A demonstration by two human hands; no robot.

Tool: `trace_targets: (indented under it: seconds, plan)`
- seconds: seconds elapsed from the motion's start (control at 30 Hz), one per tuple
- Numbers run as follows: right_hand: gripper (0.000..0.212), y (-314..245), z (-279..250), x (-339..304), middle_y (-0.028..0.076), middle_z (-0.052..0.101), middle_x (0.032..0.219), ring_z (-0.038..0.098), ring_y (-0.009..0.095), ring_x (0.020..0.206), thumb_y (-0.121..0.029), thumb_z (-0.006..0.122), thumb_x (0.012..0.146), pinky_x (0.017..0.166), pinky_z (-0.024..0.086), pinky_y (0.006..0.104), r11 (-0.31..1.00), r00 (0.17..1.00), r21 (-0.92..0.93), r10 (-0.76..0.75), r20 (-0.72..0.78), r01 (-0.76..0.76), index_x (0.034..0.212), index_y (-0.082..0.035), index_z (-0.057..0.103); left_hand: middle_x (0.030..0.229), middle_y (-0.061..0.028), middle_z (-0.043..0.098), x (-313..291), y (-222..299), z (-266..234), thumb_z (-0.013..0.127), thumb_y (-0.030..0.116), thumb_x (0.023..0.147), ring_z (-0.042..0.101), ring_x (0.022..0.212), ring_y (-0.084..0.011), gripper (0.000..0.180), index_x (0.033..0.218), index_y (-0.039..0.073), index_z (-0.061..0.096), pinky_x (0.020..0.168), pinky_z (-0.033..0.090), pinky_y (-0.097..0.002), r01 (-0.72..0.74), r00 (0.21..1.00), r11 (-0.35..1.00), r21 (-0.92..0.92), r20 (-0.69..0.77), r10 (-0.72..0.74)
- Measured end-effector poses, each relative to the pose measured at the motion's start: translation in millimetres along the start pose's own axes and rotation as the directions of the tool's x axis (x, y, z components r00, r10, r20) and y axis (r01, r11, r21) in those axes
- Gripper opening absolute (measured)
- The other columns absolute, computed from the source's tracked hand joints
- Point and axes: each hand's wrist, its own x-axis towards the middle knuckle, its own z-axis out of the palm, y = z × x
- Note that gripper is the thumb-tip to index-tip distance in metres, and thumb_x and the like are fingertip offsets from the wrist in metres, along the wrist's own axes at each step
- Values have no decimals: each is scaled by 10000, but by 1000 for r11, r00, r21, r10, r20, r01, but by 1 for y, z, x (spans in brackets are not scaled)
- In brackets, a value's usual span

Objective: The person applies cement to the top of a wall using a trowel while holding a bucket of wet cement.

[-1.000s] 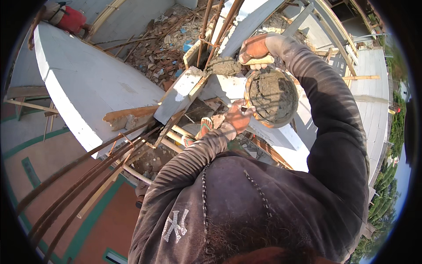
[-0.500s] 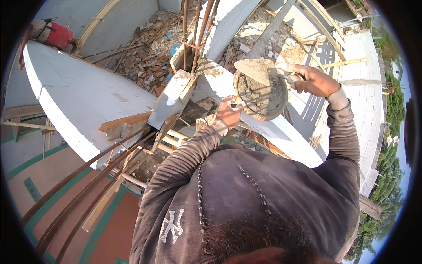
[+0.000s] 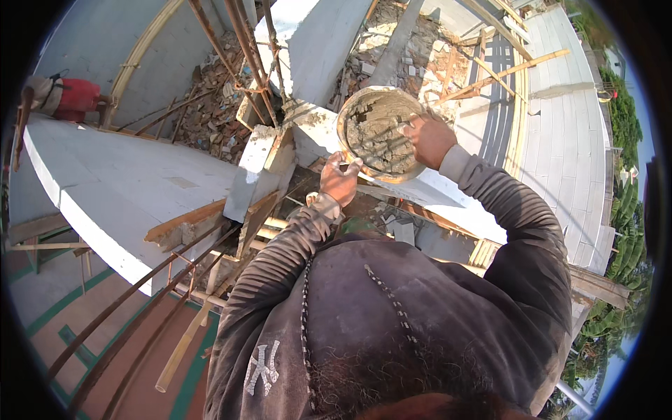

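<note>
A round bucket point(image 3: 341, 143) of wet grey mortar point(image 3: 381, 136) stands tilted on the white block wall, its rim crusted with mortar. My left hand point(image 3: 339, 180) is closed on the near-left part of that rim, thumb and fingers pinching it. Over the bucket's right side, my right hand point(image 3: 432, 142) is curled, fingers down at the mortar. It is closed round the trowel handle, which it mostly covers; the blade cannot be made out against the mortar.
Rusty rebar point(image 3: 245, 63) rises from a column beyond the bucket, and more bars point(image 3: 133, 308) slant at lower left. Broken rubble point(image 3: 210, 112) lies between walls. A person in red shorts point(image 3: 75, 98) is at far left. Bamboo poles point(image 3: 504, 73) cross at upper right.
My right hand has come down and left, from holding the trowel above the rim to the mortar inside. The trowel blade no longer shows. My left hand stays on the rim; the view has shifted.
</note>
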Motion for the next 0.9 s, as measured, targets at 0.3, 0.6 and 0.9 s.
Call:
trace_targets:
  seconds: [0.3, 0.6, 0.9]
  plan:
    - [322, 16, -19, -32, 163, 693, 938, 666, 374, 991, -198, 670, 812, 844, 542, 472, 889, 895, 105, 440, 71, -446, 1114, -89, 691, 1281, -285, 619, -1, 7, -2, 702, 357, 930, 588, 1221, -388, 607, 1295, -108, 563, 1058, 442, -395, -54, 997, 994, 91, -48, 58]
    - [424, 21, 54, 5, 227, 704, 1164, 677, 339, 1079, -336, 645, 895, 957, 522, 418, 759, 978, 624, 82, 189, -184, 1175, -27, 717, 1225, -261, 641, 0, 3, -3, 691, 380, 937, 621, 1160, -360, 598, 1289, -84, 555, 1012, 468, -381, -31, 999, 989, 144, -31, 36]
    - [230, 36, 27, -46, 11, 618, 741, 545, 94, 586, -197, 676, 930, 522, 467, 285, 330, 904, 844, 208, 372, -423, 1069, -19, 719, 1105, -211, 687, -3, 11, -2, 680, 303, 946, 644, 1035, -301, 468, 1164, -106, 618, 945, 485, -367, -42, 998, 994, 98, -45, 47]
